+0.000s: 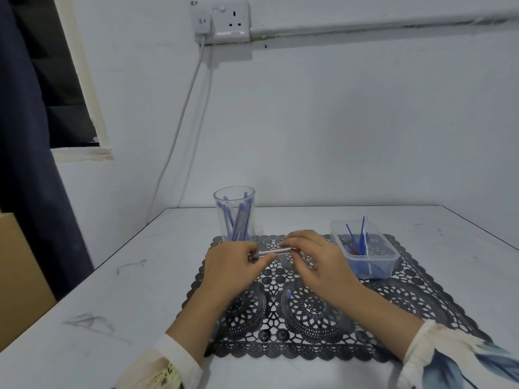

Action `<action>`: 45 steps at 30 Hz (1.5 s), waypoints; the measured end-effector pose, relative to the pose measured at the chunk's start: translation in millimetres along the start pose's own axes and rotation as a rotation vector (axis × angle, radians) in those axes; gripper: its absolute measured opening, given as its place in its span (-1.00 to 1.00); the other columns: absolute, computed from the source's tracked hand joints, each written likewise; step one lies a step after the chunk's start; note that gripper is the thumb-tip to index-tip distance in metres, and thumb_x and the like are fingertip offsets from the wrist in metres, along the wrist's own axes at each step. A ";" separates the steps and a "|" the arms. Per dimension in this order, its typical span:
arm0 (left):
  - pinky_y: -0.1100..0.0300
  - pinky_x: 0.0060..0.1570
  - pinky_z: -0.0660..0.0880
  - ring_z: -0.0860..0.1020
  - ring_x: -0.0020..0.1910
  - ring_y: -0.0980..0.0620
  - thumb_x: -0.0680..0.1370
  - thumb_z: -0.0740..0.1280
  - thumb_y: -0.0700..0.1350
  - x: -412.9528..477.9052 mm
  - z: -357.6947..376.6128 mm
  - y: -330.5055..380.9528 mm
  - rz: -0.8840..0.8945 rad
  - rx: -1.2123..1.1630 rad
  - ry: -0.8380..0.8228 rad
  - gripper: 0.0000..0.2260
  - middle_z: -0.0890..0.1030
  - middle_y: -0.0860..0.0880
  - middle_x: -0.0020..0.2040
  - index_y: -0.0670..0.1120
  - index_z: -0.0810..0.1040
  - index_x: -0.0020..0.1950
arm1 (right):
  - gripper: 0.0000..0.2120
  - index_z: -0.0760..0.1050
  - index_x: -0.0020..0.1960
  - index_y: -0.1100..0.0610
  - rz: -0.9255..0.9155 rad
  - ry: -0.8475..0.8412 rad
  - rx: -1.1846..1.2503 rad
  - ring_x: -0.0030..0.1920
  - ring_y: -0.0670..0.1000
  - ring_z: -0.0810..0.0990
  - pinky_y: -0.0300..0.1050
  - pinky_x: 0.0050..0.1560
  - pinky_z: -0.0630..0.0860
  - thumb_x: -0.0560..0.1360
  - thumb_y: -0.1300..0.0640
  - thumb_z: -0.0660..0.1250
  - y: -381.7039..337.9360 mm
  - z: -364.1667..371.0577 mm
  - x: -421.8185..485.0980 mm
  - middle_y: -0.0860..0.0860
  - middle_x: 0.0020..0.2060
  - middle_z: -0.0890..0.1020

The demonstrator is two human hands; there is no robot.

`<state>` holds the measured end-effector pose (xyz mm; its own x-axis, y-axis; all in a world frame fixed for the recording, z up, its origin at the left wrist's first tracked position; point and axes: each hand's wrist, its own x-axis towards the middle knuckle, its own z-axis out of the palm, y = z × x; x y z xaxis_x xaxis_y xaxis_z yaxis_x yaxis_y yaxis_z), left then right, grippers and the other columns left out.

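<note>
A clear pen barrel (276, 252) lies level between both hands above the black lace mat (309, 313). My left hand (230, 265) pinches its left end between thumb and fingers. My right hand (311, 256) holds the right end with curled fingers. Behind the left hand stands a clear cup (234, 213) holding several blue pens upright. To the right, a clear plastic tub (365, 254) holds several thin blue refills, some leaning up over its rim.
The mat lies on a white table (112, 304) pushed against a white wall. A socket (222, 21) with a plugged adapter and white cable (179, 130) hangs above. A dark curtain (28, 136) and a cardboard box (19, 276) are at the left.
</note>
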<state>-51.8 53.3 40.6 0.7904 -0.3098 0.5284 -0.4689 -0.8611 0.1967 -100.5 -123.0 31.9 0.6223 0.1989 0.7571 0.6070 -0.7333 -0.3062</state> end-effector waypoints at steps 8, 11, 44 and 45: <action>0.28 -0.42 0.21 0.44 -0.37 0.18 0.44 0.16 0.38 0.5 -0.8 -0.9 -0.022 0.020 0.032 -0.55 0.47 0.10 -0.44 0.02 0.51 -0.30 | -0.68 0.55 0.18 0.15 0.068 -0.087 -0.143 0.05 -0.04 0.55 -0.34 0.13 0.33 0.45 0.35 0.30 5.0 -1.1 1.3 0.02 0.01 0.62; 0.28 -0.42 0.24 0.45 -0.36 0.19 0.44 0.16 0.39 1.3 -0.6 -3.6 -0.029 0.031 0.022 -0.54 0.50 0.10 -0.42 0.02 0.54 -0.27 | -0.66 0.51 0.23 0.16 0.081 -0.144 -0.187 0.11 0.00 0.52 -0.28 0.15 0.32 0.48 0.34 0.26 11.1 -1.8 2.7 0.04 0.08 0.59; 0.27 -0.46 0.21 0.41 -0.42 0.18 0.44 0.18 0.37 3.8 -2.5 -7.1 -0.044 0.018 -0.027 -0.56 0.46 0.09 -0.45 0.05 0.38 -0.42 | -0.82 0.58 -0.27 0.01 0.037 -0.247 -0.655 -0.14 0.01 0.60 -0.01 0.05 0.40 0.31 0.28 0.45 63.0 -33.5 12.8 -0.09 -0.27 0.64; 0.26 -0.46 0.21 0.41 -0.42 0.18 0.44 0.18 0.37 4.0 -2.3 -7.5 -0.044 0.014 -0.027 -0.55 0.46 0.09 -0.46 0.05 0.36 -0.43 | -0.86 0.58 -0.20 0.01 0.034 -0.301 -0.674 -0.02 -0.01 0.58 -0.03 0.15 0.33 0.40 0.25 0.37 62.2 -34.2 12.8 -0.08 -0.18 0.65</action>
<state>-46.0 59.5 43.1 0.8209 -0.2820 0.4965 -0.4278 -0.8797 0.2078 -71.7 -188.3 42.2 0.8029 0.2677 0.5327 0.2098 -0.9632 0.1679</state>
